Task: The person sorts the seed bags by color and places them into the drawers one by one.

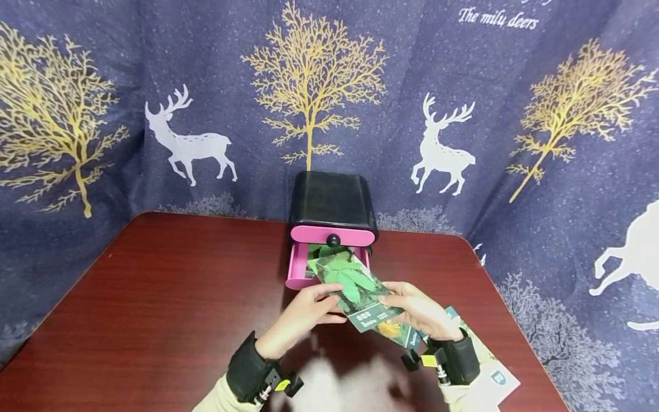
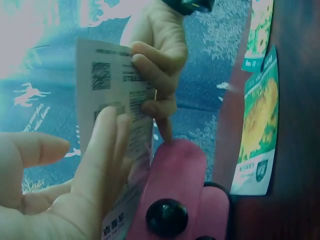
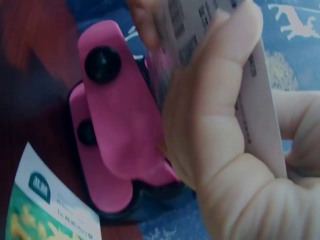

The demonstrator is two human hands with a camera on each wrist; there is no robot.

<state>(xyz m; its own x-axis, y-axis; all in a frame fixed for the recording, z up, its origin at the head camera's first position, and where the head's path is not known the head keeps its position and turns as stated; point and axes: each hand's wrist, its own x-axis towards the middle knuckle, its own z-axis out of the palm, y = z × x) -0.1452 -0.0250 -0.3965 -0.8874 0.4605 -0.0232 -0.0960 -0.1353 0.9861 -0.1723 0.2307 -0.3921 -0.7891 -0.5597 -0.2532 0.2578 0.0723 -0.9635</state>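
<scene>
My right hand (image 1: 419, 309) grips the right edge of a seed packet (image 1: 355, 289) with a green leaf picture. Its back, with a QR code and print, faces the left wrist camera. My left hand (image 1: 306, 315) is at the packet's left edge, fingers extended against it. A second packet with an orange flower (image 1: 389, 330) shows below the leaf packet, beside my right hand. The leaf packet's far end overlaps a pulled-out pink drawer (image 1: 297, 266) of a small black cabinet (image 1: 332, 197). Green-pictured packets (image 1: 321, 252) lie inside the drawer.
The cabinet's upper pink drawer (image 1: 314, 234) with its black knob is pushed in. On the reddish-brown table (image 1: 180, 297), a flower packet with a white end (image 1: 499, 377) lies at the right, partly under my right forearm. A blue deer-patterned cloth (image 1: 206, 114) hangs behind.
</scene>
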